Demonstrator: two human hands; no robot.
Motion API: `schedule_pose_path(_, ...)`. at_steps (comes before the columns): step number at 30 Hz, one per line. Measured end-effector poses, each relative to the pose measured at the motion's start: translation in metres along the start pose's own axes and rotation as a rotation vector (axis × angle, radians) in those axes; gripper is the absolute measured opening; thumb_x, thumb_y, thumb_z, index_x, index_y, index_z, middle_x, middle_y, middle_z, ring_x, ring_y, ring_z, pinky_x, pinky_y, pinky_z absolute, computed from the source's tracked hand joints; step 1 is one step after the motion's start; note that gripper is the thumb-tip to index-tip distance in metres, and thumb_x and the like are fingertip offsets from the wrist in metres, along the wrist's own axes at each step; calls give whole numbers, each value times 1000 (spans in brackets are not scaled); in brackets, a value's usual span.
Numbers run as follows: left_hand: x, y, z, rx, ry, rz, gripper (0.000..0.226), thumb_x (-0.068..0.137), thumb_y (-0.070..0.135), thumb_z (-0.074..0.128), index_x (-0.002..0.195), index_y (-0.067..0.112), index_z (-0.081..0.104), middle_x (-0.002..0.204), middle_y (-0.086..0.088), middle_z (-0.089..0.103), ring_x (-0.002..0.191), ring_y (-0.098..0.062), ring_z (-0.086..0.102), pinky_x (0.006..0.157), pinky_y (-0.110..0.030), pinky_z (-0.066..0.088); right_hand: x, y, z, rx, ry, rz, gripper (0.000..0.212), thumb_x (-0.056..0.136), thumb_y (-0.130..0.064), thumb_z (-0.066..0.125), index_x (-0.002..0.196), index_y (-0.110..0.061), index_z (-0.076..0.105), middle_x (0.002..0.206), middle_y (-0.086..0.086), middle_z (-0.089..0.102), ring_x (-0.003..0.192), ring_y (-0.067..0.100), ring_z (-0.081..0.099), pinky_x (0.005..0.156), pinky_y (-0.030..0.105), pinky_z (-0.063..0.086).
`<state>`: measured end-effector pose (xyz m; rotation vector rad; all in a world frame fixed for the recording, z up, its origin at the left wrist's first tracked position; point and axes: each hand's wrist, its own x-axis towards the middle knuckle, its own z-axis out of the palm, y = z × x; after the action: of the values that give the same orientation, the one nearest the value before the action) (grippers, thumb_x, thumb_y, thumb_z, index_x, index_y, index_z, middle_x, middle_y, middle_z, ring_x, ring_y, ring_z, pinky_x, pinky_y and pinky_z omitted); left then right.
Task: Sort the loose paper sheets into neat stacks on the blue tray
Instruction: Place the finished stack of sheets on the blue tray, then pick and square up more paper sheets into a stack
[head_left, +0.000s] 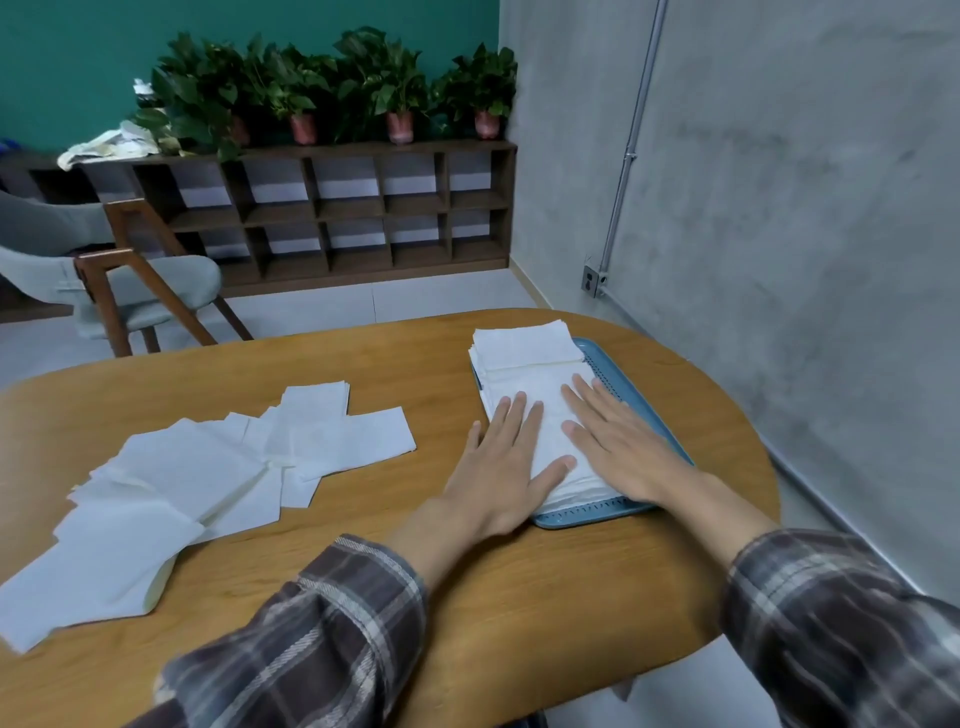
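You're pressing both hands flat on the near stack (551, 441) of white sheets, which is lying on the blue tray (584, 515) at the table's right side. L hand (498, 460) is lying palm down with fingers straight and a bit spread, fingertips resting on the stack's left part and thumb out over the wood. It's gripping nothing. R hand (618, 441) is doing the same on the stack's right part: fingers straight, fanned, curling round nothing.

The tray is showing as a rounded rectangle, smooth plastic, with rows of small holes along its rim. It's carrying 2 stacks: the near one under your hands and a far stack (524, 344) just beyond it. They're touching or overlapping, can't tell which. The paper is looking soft, thin, faintly embossed, approx square.

The loose sheets (208, 467) are sprawling in 1 overlapping heap across the table's left side, well apart from the tray, too jumbled to count. The table (467, 597) is showing warm wood grain and rounded edges.

Both sleeves are showing brown-grey plaid. Behind, 1 grey padded chair (130, 291) w/ a wooden frame is standing near 1 dark cubby shelf (337, 218), which is carrying leafy potted plants (384, 78).
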<state>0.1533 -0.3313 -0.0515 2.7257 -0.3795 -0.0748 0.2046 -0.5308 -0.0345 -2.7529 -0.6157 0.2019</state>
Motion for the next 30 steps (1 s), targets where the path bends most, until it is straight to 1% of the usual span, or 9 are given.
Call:
schedule_pose_path(7, 3, -3, 15, -50, 33, -14, 83, 104, 70, 21, 168, 26, -9, 173, 8, -23, 157, -8, -26, 130, -48, -2, 4, 5, 13, 47, 56, 10, 60, 113, -49, 22, 168, -33, 5, 173, -21, -11, 156, -4, -17, 125, 22, -9)
schedule_pose_path(9, 4, -3, 14, -55, 23, -19, 83, 104, 70, 20, 168, 25, -9, 173, 7, -23, 157, -8, -26, 131, -51, -1, 5, 4, 11, 36, 49, 14, 61, 113, -50, 21, 169, -33, 4, 173, -21, -11, 157, -4, -16, 127, 24, -7)
schedule_pose_path(13, 4, -2, 2, -11, -37, -21, 85, 103, 72, 16, 167, 23, -13, 173, 4, -25, 158, -11, -26, 130, -55, -4, 5, -2, -2, -72, -28, 37, 63, 112, -53, 19, 169, -32, 0, 175, -13, -13, 160, 6, -15, 132, 41, -2)
schedule_pose_path(15, 1, -1, -8, -8, -35, -7, 87, 102, 74, 15, 167, 22, -12, 173, 3, -24, 158, -12, -24, 130, -55, -6, 4, -8, -12, -137, -22, 51, 65, 112, -54, 21, 169, -31, 1, 176, -8, -12, 162, 11, -12, 131, 44, -1)
schedule_pose_path(18, -11, -4, -24, -59, 93, 22, 82, 104, 70, 24, 169, 24, 4, 177, 0, -4, 162, -15, -8, 131, -51, -1, -1, -26, -27, -168, 51, 43, 64, 112, -52, 30, 169, -29, 14, 178, -1, 3, 164, 17, -1, 130, 43, 4)
schedule_pose_path(22, -29, -19, -46, -60, 267, 48, 67, 107, 60, 38, 162, 23, 32, 168, -3, 31, 156, -22, 24, 127, -47, 20, -3, -59, -31, -196, 170, -27, 57, 110, -45, 45, 162, -25, 36, 171, 2, 30, 158, 23, 25, 123, 44, 26)
schedule_pose_path(24, -39, -31, -54, -44, 307, 50, 60, 107, 54, 44, 157, 21, 41, 161, -4, 40, 149, -24, 34, 123, -46, 29, -1, -79, -27, -143, 182, -54, 54, 108, -42, 50, 159, -27, 40, 165, -1, 38, 151, 23, 34, 118, 45, 36)
schedule_pose_path(27, -61, -56, -60, 9, 331, 23, 51, 104, 44, 54, 149, 19, 49, 149, -5, 48, 135, -27, 47, 112, -45, 40, 6, -114, -12, -67, 172, -99, 53, 106, -37, 55, 157, -29, 42, 160, -4, 40, 147, 21, 37, 115, 43, 40)
schedule_pose_path(30, -91, -88, -63, 36, 337, -59, 46, 103, 37, 57, 144, 18, 53, 144, -3, 50, 130, -25, 50, 106, -42, 43, 13, -148, 13, -8, 168, -156, 51, 105, -34, 58, 154, -29, 47, 156, -6, 44, 145, 18, 41, 114, 40, 43)
